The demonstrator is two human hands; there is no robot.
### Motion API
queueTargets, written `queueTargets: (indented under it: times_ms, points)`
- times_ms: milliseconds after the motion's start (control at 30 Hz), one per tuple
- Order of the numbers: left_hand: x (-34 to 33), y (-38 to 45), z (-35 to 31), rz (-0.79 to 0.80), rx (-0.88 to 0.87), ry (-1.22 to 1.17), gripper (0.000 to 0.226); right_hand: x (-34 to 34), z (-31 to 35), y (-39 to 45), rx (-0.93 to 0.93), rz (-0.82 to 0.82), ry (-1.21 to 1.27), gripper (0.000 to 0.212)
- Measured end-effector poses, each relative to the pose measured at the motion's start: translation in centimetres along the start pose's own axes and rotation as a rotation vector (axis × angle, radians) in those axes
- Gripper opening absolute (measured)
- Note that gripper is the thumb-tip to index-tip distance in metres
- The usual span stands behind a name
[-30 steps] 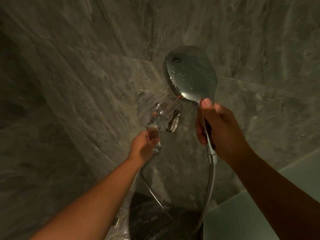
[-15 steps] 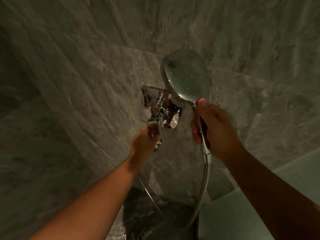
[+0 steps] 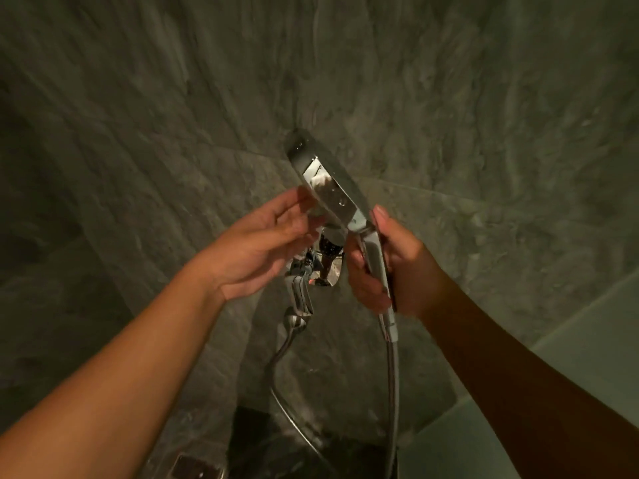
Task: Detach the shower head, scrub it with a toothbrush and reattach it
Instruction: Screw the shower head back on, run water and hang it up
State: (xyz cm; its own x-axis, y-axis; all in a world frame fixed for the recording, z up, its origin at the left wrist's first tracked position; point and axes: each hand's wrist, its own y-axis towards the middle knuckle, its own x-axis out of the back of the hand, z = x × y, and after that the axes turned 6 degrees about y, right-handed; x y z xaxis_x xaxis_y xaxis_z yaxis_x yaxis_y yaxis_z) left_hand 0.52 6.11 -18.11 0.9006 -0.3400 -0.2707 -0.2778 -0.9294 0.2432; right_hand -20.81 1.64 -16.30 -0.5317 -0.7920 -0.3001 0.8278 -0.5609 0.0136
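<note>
Head view. The right hand (image 3: pixel 387 267) grips the handle of the chrome hand-held shower head (image 3: pixel 325 181), fingers curled round the handle and thumb laid along its upper side, pointing toward the disc. The shower head is held in the air in front of the grey marbled stone wall (image 3: pixel 138 115), detached from any holder; its round disc is tilted up and to the left and seen nearly edge-on, with water droplets on the polished back. The left hand (image 3: pixel 256 250) is raised palm-up beside the disc, fingers straight and slightly spread; its fingertips (image 3: pixel 304 202) lie at the lower left rim of the disc, though whether they touch it cannot be told. A flexible chrome hose (image 3: pixel 392 392) hangs from the base of the handle and loops low to rejoin the chrome wall-mounted mixer fitting (image 3: pixel 301 288), which sits below and between the two hands. A pale ledge (image 3: pixel 570 392) occupies the lower right corner.
</note>
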Motion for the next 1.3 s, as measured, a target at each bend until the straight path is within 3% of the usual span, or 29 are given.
queueTargets:
  times_ms: [133, 267, 400, 567, 633, 767, 833, 933, 1033, 1100, 1200, 1300]
  points:
    - [-1.3, 0.8, -2.6, 0.07, -0.019, -0.036, 0.078, -1.2, 0.6, 0.4, -0.095, 0.242, 0.209, 0.06]
    - [-2.5, 1.3, -3.9, 0.089, -0.069, 0.03, 0.036, -2.1, 0.8, 0.4, -0.075, 0.308, 0.298, 0.059]
    - [-4.0, 1.2, -5.0, 0.013, -0.134, -0.01, 0.045, -2.7, 1.2, -0.5, 0.014, 0.137, 0.223, 0.061]
    - [-6.1, 1.2, -5.8, -0.213, -0.215, 0.215, 0.05, -3.0, 0.3, -3.2, 0.165, -0.276, -0.039, 0.059]
    - [-6.9, 1.2, -6.1, -0.291, -0.24, 0.308, 0.049, -3.3, -0.7, -4.7, 0.229, -0.362, -0.255, 0.05]
    - [-8.4, 1.1, -6.6, -0.345, -0.269, 0.431, 0.048, -4.5, -0.8, -5.7, 0.283, -0.503, -0.622, 0.009]
    - [-8.8, 1.0, -6.9, -0.359, -0.274, 0.491, 0.047, -4.7, -0.1, -5.6, 0.274, -0.579, -0.683, 0.016]
    - [-9.5, 1.0, -7.9, -0.376, -0.3, 0.544, 0.049, -4.5, 1.9, -5.4, 0.203, -0.615, -0.784, 0.017]
    - [-10.0, 1.6, -9.8, -0.372, -0.362, 0.606, 0.042, -4.8, 5.1, -5.4, 0.198, -0.544, -0.722, 0.012]
    - [-10.1, 2.2, -11.4, -0.341, -0.399, 0.684, 0.04, -4.9, 7.4, -5.2, 0.216, -0.512, -0.695, 0.019]
    - [-9.5, 3.6, -13.3, -0.342, -0.426, 0.936, 0.051, -5.1, 11.3, -5.0, 0.244, -0.525, -0.702, 0.024]
    - [-8.3, 5.4, -14.6, -0.442, -0.428, 1.243, 0.063, -5.6, 16.0, -4.6, 0.317, -0.513, -0.685, 0.019]
